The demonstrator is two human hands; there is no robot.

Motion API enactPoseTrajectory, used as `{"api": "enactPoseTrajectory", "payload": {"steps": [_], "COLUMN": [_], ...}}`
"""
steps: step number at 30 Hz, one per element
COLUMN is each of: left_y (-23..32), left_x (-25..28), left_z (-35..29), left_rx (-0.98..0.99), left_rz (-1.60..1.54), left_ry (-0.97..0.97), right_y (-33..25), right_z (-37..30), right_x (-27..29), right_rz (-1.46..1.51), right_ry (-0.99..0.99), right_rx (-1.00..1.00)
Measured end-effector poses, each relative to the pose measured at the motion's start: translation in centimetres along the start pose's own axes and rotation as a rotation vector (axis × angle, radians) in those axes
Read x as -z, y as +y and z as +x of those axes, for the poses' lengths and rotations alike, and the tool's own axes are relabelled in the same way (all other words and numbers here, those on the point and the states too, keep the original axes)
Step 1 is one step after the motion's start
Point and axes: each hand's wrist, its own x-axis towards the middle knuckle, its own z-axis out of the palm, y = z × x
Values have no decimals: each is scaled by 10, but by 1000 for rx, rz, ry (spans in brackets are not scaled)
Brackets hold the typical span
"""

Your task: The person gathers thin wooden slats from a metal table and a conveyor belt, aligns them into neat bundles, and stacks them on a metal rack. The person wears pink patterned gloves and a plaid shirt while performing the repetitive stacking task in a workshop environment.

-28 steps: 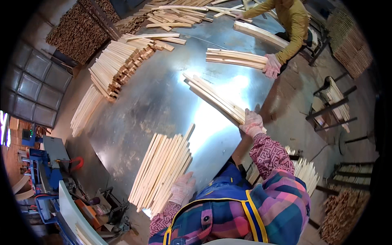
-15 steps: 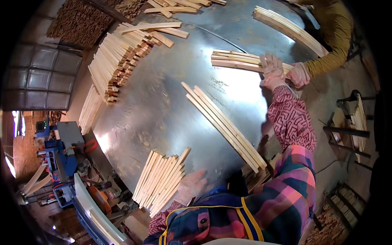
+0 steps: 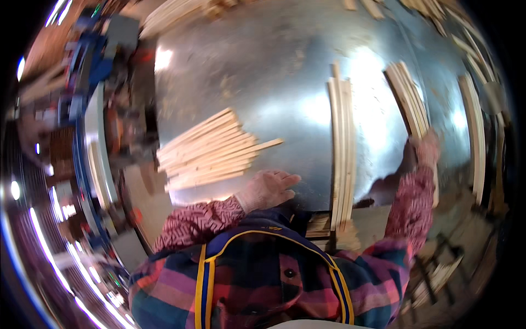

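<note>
My left hand wears a pale work glove and hovers or rests near the table edge with its fingers apart, holding nothing. Just beyond it lies a fanned pile of thin wooden strips. My right hand, also gloved, grips a bundle of wooden strips from above, towards its near end. A short length of the bundle sticks out on my side of the hand. Between my hands lies a row of long wooden strips, its near ends reaching over the table edge.
Everything lies on a shiny metal table. Another strip stack is at the far right. More wooden pieces lie along the far edge. Blue machinery stands left of the table, beside a long pale panel.
My view has swung round, so the table looks turned. The co-worker's hand and sleeve by the bundle no longer show. My right hand remains at the bundle; my left stays near the fanned pile.
</note>
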Motion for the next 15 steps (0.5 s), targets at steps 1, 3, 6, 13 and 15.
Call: {"api": "enactPoseTrajectory", "payload": {"steps": [1, 3, 6, 13, 15], "left_y": [-3, -5, -21, -137, -144], "left_x": [-4, -19, -37, -89, -78], "left_z": [-10, -26, -43, -125, -191], "left_rx": [74, 131, 45, -46, 46], "left_rz": [-410, -1231, -2094, -135, 104], "left_ry": [75, 233, 404, 603, 319], "right_y": [-29, -77, -142, -329, -353], "right_z": [-14, -58, -128, -382, -441], "right_x": [14, 31, 48, 75, 38], "right_rz": [-44, -152, -227, -272, -203], "right_ry": [-47, -10, 60, -470, -462], "right_rx": [-28, 69, 347, 1054, 1114]}}
